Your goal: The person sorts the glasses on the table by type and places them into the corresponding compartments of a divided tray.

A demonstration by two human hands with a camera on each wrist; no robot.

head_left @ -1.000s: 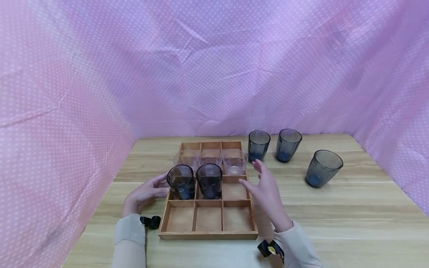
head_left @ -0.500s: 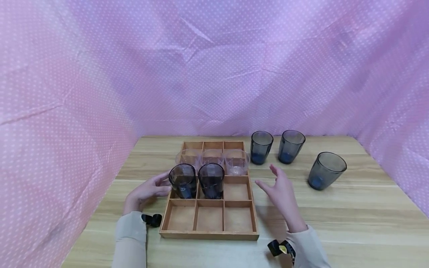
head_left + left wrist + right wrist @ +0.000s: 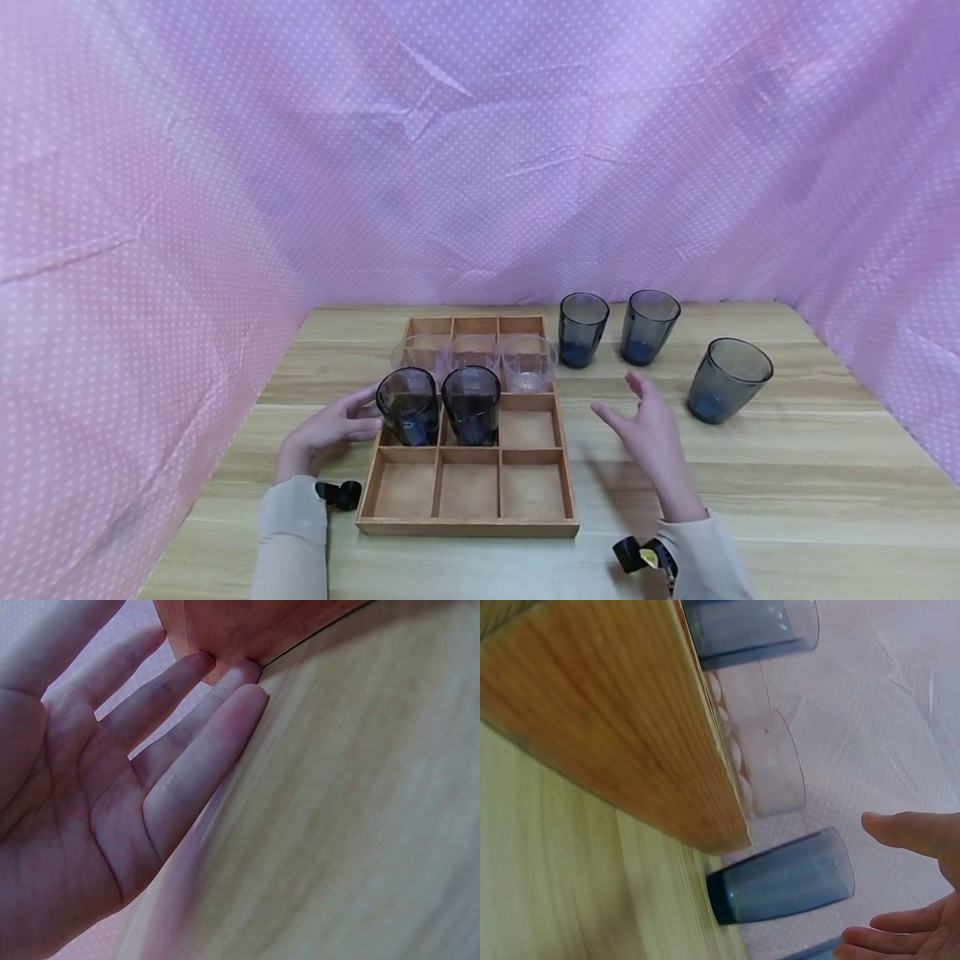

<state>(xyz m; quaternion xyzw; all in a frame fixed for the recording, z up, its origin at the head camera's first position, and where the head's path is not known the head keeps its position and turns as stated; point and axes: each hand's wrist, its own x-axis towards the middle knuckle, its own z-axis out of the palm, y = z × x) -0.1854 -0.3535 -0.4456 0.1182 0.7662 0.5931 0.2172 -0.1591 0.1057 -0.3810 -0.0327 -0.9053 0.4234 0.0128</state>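
Note:
A wooden compartment tray (image 3: 467, 528) lies on the table. My left hand (image 3: 330, 433) rests beside its left wall; in the left wrist view the fairly straight fingers touch the tray's wooden side (image 3: 225, 634). Two smoky grey glasses, one left (image 3: 408, 408) and one in the middle (image 3: 472, 408), stand in one row of compartments. Behind them sit three clear cups (image 3: 528, 367) in a row. To the right of the tray my right hand (image 3: 651, 433) hovers over the table, thumb and fingers spread and holding nothing. In the right wrist view a dark glass (image 3: 787, 881) appears beyond it.
Right of the tray, three more smoky glasses stand on the wooden table: two at the back, a nearer one (image 3: 582, 333) and its neighbour (image 3: 649, 329), and one farther right (image 3: 727, 382). A pink dotted cloth (image 3: 480, 167) encloses the table's back and sides.
My right hand has drawn away from the tray's right side, moving right over the table with its fingers still spread. The left hand and the glasses keep their places.

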